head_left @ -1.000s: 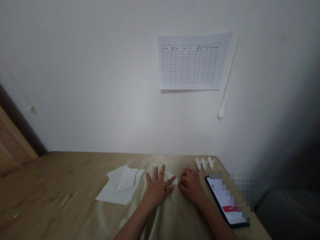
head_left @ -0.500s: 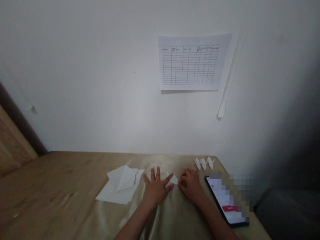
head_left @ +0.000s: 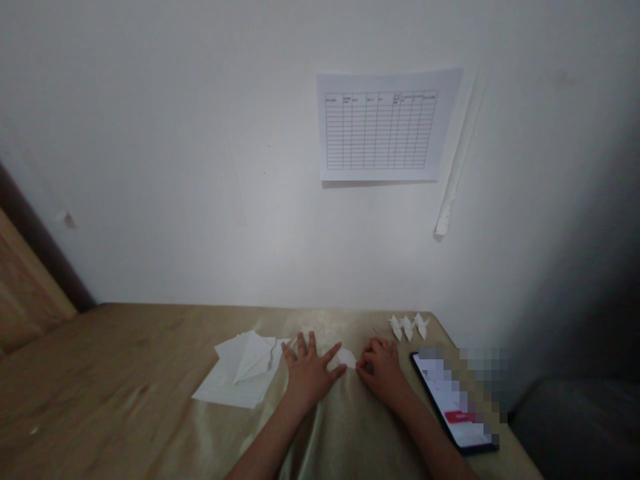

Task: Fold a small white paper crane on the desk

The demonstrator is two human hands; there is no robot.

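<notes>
A small piece of folded white paper (head_left: pixel 347 359) lies on the cloth-covered table between my two hands. My left hand (head_left: pixel 309 373) is spread flat on the cloth, its thumb and index finger at the paper's left edge. At the paper's right corner, my right hand (head_left: pixel 383 370) has its fingers curled, with thumb and index finger pinched on that corner. Fine creases in the paper are too small to make out.
Left of my hands lies a stack of white paper sheets (head_left: pixel 220 387). Three small folded paper cranes (head_left: pixel 408 328) stand at the back right. A phone (head_left: pixel 450 407) with a lit screen lies right of my right arm. A printed table sheet (head_left: pixel 383 130) hangs on the wall.
My left hand has shifted slightly left, and more of the small paper shows between thumb and index finger. My right hand stays in place at the corner.
</notes>
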